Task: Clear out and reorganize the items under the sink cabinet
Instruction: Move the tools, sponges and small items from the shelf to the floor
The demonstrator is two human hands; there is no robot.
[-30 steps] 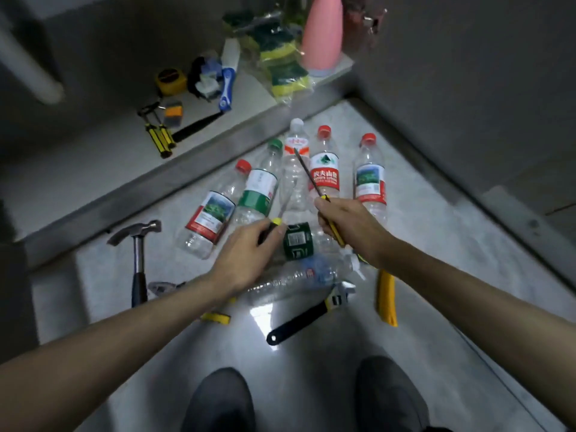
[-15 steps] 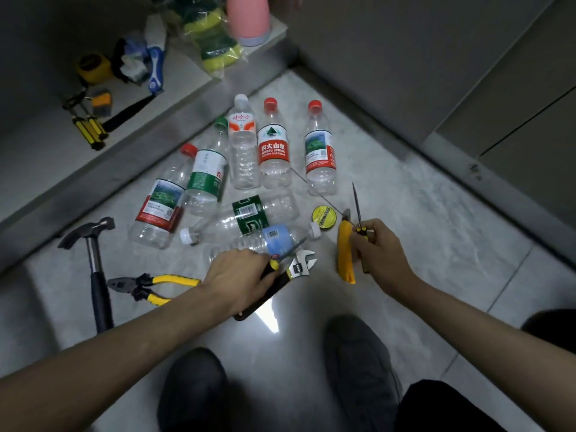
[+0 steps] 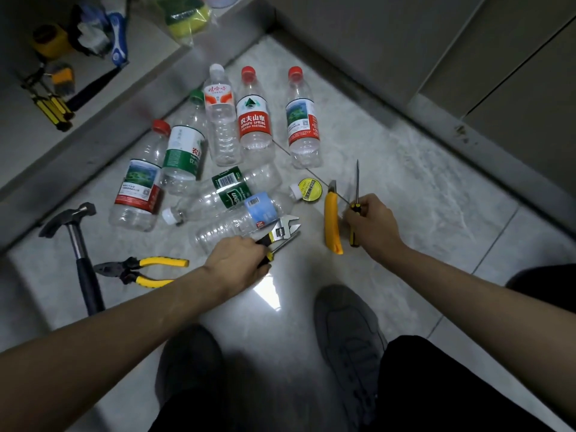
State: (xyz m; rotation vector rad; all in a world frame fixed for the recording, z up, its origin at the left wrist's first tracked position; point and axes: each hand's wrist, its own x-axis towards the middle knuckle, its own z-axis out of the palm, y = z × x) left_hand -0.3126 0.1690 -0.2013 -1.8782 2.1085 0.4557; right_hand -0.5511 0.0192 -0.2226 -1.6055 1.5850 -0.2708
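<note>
My left hand (image 3: 238, 261) grips a black-and-yellow screwdriver (image 3: 283, 243) low over the floor, right beside the adjustable wrench (image 3: 282, 229). My right hand (image 3: 372, 226) holds a second thin screwdriver (image 3: 357, 182) with its tip pointing away from me, next to the yellow utility knife (image 3: 332, 222) on the tiles. Several empty plastic bottles (image 3: 254, 113) lie on the floor in front of the open cabinet. A yellow tape roll (image 3: 309, 190) sits between the bottles and the knife.
A hammer (image 3: 78, 238) and yellow-handled pliers (image 3: 146, 269) lie at the left. On the cabinet floor (image 3: 28, 145) are screwdrivers (image 3: 51, 109), a tape measure (image 3: 50, 39), a blue brush (image 3: 118, 29) and bagged sponges (image 3: 187, 14). My shoes (image 3: 346, 328) stand close below.
Both hands carried their screwdrivers from over the bottles down and toward me, to the floor beside the wrench and utility knife. The camera turned right and tilted down.
</note>
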